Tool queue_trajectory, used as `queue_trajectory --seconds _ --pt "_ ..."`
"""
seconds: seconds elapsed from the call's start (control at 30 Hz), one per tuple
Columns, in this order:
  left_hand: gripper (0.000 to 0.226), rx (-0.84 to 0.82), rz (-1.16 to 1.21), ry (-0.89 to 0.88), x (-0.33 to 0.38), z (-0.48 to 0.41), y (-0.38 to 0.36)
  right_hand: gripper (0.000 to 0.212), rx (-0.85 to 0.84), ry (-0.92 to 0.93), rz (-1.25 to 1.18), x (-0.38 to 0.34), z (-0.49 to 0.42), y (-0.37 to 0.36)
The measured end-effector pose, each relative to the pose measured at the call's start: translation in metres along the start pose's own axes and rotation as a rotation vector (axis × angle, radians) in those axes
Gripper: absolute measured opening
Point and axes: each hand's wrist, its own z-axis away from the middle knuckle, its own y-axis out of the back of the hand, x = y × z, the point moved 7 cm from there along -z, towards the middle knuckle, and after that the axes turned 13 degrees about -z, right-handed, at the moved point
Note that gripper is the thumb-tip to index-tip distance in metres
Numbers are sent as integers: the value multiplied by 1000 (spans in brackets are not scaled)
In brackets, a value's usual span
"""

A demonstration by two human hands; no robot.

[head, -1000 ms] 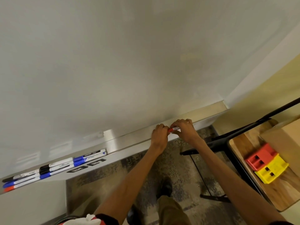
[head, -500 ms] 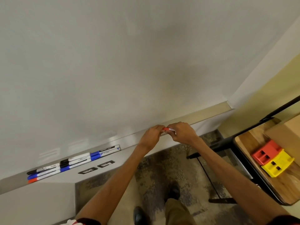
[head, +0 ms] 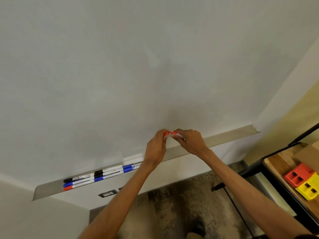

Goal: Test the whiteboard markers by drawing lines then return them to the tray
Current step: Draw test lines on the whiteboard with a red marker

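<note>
My right hand (head: 190, 141) grips a red whiteboard marker (head: 177, 135) with a white barrel, held just above the tray (head: 224, 137). My left hand (head: 156, 145) pinches the marker's red cap (head: 166, 133), which sits a small gap away from the marker's red tip end. Both hands are in front of the lower edge of the blank whiteboard (head: 138, 66). Several more markers (head: 96, 177), black, blue and red, lie side by side in the left part of the tray.
A wooden table (head: 283, 166) with a black frame stands at the right, holding a red block (head: 297, 175) and a yellow block (head: 309, 188). Patterned carpet (head: 181, 207) covers the floor below. A wall outlet (head: 107, 194) sits under the tray.
Both hands have risen from the tray toward the board. The red cap has come off the marker in my left hand. The view has tilted up and shifted left.
</note>
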Motion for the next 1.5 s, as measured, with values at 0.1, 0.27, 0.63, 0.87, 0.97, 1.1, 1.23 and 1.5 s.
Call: queue_trajectory --seconds 0.1,0.27,0.63,0.87,0.97,1.1,1.23,1.5 --pt "25 143 64 62 -5 -3 45 58 110 34 -49 -39 -19 10" --pt "23 296 60 26 -7 -14 102 33 238 43 -188 -92 -49 26" --pt "30 701 69 -56 15 -38 268 20 416 454 -462 -246 -104 97" --pt "38 1001 -106 -150 41 -55 394 37 338 632 -724 -336 -149 150" --pt "41 1081 -158 -153 47 -65 439 42 337 725 -746 -371 -166 171" --pt "48 1140 -283 -187 58 -85 492 26 389 825 -673 -409 -186 193" --pt "47 1131 -302 -149 65 -107 532 27 470 876 -667 -439 -200 218" --pt "47 1176 -393 -177 81 -142 577 16 614 732 -1056 -462 -242 272"
